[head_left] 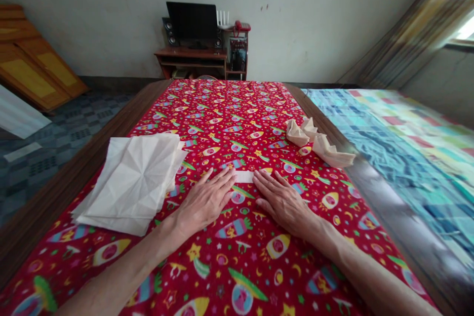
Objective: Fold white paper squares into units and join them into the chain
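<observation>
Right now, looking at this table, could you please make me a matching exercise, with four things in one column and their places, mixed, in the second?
1. narrow white paper strip
2. stack of creased white paper sheets
3. pointed, folded cream paper pieces
4. red rocket-print cloth

A. beyond the right hand, near the cloth's right edge
B. spread over the brown table
C. between the two hands
D. left of the left hand

Pairs: 1-C, 2-D, 3-A, 4-B
</observation>
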`<act>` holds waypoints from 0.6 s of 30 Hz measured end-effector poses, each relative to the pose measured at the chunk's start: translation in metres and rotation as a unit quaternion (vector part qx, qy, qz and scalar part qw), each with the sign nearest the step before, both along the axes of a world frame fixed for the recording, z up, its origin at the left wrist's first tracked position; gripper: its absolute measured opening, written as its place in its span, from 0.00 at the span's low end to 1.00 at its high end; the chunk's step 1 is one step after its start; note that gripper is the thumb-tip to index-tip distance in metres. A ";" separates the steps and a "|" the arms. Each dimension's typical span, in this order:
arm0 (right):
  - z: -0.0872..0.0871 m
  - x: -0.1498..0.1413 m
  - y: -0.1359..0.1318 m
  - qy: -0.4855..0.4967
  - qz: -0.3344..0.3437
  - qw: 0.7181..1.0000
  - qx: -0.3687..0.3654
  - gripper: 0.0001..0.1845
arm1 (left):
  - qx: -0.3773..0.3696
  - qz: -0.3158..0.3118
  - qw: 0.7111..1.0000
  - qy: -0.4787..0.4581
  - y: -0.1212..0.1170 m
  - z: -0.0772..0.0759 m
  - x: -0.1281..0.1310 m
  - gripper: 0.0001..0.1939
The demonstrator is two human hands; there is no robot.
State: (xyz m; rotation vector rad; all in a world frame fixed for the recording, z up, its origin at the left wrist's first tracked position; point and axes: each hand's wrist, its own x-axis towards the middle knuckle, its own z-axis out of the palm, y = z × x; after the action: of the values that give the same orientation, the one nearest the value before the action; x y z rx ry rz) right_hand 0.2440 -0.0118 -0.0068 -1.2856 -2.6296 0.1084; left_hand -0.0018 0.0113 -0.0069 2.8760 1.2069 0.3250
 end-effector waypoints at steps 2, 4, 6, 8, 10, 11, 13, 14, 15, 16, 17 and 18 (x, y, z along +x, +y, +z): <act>0.000 0.001 -0.002 0.002 -0.007 1.000 0.003 0.27 | 0.002 0.003 1.000 0.000 -0.001 0.001 -0.005 0.22; -0.001 0.003 -0.003 0.015 -0.016 1.000 0.008 0.26 | 0.003 0.005 1.000 -0.002 -0.002 0.001 -0.008 0.22; -0.004 0.005 -0.002 0.047 -0.029 0.998 0.016 0.23 | 0.002 0.011 1.000 -0.011 -0.003 0.000 -0.008 0.22; -0.007 0.007 0.001 0.097 -0.039 0.994 0.021 0.20 | 0.007 0.019 0.999 -0.039 -0.001 -0.002 -0.007 0.20; -0.009 0.010 0.006 0.158 -0.059 0.985 0.029 0.17 | 0.014 0.024 0.996 -0.083 0.005 -0.004 -0.004 0.19; -0.010 0.010 0.009 0.187 -0.075 0.979 0.036 0.15 | 0.016 0.024 0.994 -0.108 0.008 -0.005 -0.002 0.18; -0.010 0.010 0.015 0.219 -0.103 0.969 0.056 0.13 | 0.012 0.023 0.989 -0.148 0.017 -0.006 0.004 0.17; -0.010 0.009 0.018 0.218 -0.108 0.968 0.067 0.15 | 0.009 0.023 0.987 -0.159 0.021 -0.006 0.007 0.17; -0.009 0.008 0.020 0.206 -0.105 0.970 0.076 0.17 | 0.007 0.023 0.986 -0.167 0.024 -0.006 0.011 0.18; -0.009 0.006 0.022 0.190 -0.096 0.973 0.083 0.17 | 0.005 0.021 0.985 -0.174 0.028 -0.006 0.014 0.18; -0.008 0.005 0.024 0.178 -0.089 0.976 0.087 0.16 | 0.001 0.020 0.983 -0.180 0.031 -0.006 0.017 0.17; -0.008 0.004 0.025 0.173 -0.085 0.977 0.089 0.13 | -0.003 0.020 0.982 -0.190 0.033 -0.007 0.019 0.17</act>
State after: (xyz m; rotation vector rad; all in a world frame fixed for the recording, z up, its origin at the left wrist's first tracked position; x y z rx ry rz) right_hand 0.2477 0.0137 -0.0143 -1.2916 -2.1765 0.0602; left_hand 0.0171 0.0445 -0.0136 2.6154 1.1877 0.8228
